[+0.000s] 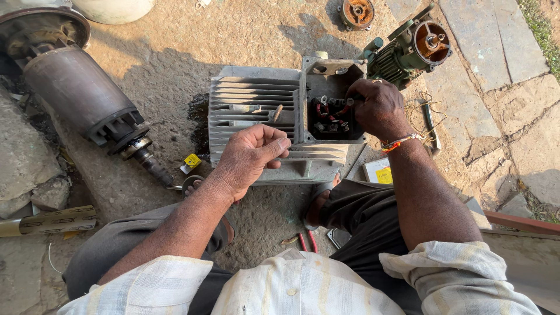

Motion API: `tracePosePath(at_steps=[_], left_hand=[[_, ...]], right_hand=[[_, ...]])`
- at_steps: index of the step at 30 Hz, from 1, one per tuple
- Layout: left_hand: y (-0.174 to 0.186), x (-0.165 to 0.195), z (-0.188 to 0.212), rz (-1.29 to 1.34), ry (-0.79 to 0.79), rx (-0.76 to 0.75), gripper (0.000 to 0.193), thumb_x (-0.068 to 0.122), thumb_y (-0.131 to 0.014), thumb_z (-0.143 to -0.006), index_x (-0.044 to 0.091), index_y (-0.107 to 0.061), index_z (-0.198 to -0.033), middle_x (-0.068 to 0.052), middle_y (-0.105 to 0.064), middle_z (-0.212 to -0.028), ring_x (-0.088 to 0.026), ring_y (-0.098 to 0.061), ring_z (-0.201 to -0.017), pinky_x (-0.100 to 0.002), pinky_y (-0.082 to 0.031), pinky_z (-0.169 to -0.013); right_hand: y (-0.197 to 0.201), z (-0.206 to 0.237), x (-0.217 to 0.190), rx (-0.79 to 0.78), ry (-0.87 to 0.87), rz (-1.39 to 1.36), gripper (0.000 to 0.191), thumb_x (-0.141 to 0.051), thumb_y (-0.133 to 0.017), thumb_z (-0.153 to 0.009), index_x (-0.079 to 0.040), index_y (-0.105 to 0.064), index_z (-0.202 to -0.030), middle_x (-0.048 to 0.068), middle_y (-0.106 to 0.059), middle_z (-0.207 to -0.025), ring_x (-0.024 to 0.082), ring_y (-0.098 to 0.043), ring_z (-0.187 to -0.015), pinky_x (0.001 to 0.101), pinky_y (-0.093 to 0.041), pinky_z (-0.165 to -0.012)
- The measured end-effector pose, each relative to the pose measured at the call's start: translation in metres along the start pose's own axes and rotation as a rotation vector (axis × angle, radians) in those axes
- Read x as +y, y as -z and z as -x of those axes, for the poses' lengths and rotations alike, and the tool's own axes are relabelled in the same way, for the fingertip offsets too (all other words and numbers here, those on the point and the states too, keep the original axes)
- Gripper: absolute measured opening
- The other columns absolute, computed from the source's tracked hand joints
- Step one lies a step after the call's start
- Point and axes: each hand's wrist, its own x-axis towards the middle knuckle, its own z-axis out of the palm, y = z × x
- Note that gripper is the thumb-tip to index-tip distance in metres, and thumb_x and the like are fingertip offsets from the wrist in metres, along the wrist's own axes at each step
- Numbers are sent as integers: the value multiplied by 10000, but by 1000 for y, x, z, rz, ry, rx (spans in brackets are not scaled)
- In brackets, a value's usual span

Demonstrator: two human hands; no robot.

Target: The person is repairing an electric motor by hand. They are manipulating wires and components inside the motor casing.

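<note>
A grey finned motor housing (pixel 254 102) lies on the ground in front of me, its open terminal box (pixel 326 111) showing red wires and terminals. My left hand (pixel 248 157) rests on the housing's near fins, fingers curled, holding nothing I can see. My right hand (pixel 379 108) reaches into the right side of the terminal box, fingertips pinched at the red wires. A small tool or bolt (pixel 277 112) lies on the fins.
A large dark rotor with shaft (pixel 87 99) lies at the left. A green smaller motor (pixel 408 49) and a rusty round cap (pixel 357 11) sit beyond the housing. Pliers with red handles (pixel 307 240), a yellow box (pixel 379 172) and loose wire (pixel 423 116) lie nearby.
</note>
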Motion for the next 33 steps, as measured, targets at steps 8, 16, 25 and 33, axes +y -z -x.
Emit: tracePosePath(at_steps=[8,16,25,33], left_hand=[[-1,0,0,-24,31,-4,249,267,-733,-928,79,-693,-1086,2,-729,-977,-83,-691,-910,-276,-579,-756],[-3,-5,-3,-74,19,-25,270,263,-725,-933,65,-692,-1113,-6,-711,-981,-83,-673,-903,-282,-581,-761],[-6,-4,-2,-136,52,-37,282,287,-732,-919,74,-695,-1100,-19,-708,-977,-93,-665,-910,-289,-584,-776],[-9,2,0,-199,76,-44,254,291,-733,-909,81,-708,-1049,-21,-701,-944,-93,-662,-892,-299,-588,-782]], right_hand=[[4,0,-2,-50,-52,-121,188,-71,-730,-836,-125,-764,-1012,111,-759,-902,316,-747,-864,417,-574,-753],[-2,1,7,-25,-32,-51,202,-71,-739,-838,-133,-773,-1028,128,-752,-905,336,-736,-874,436,-573,-766],[-3,3,4,-12,96,83,146,-62,-731,-854,-111,-756,-989,102,-738,-928,343,-675,-972,464,-544,-791],[0,1,-3,59,211,96,168,0,-680,-838,-97,-742,-961,91,-751,-1042,336,-691,-1050,447,-554,-848]])
